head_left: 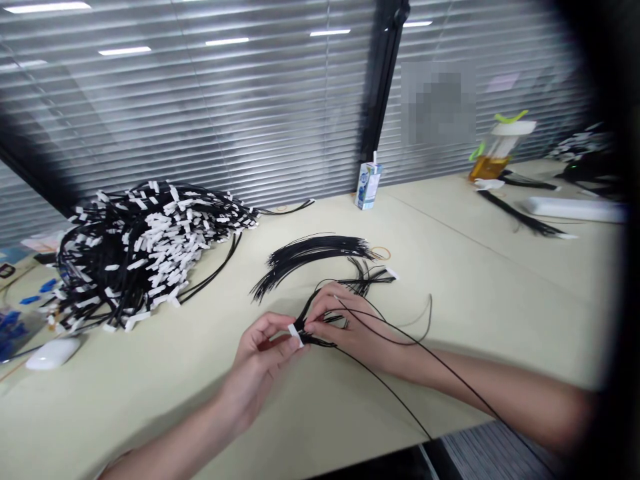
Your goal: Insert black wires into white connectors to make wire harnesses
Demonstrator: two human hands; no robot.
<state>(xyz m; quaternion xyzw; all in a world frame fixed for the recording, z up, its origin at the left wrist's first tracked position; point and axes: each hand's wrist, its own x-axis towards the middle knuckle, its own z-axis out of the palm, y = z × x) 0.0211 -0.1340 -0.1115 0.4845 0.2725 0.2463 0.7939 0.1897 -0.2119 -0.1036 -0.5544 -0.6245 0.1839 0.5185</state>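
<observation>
My left hand [263, 353] pinches a small white label [295, 333] at the end of a thin black cable [380, 387]. Opposite it, my right hand [345, 323] is closed on a small bunch of black cables [320, 319], fingertips meeting the label. One long cable trails from my hands over the right forearm and off the front edge of the desk [460, 280]. Just beyond my hands lies a loose fan of unlabelled black cables [310, 257].
A big heap of black cables with white labels [145, 247] fills the left of the desk. A white mouse [53, 353] lies at the left edge. A small drink carton [369, 185] and a bottle of amber liquid [495, 150] stand at the back; more cables lie far right.
</observation>
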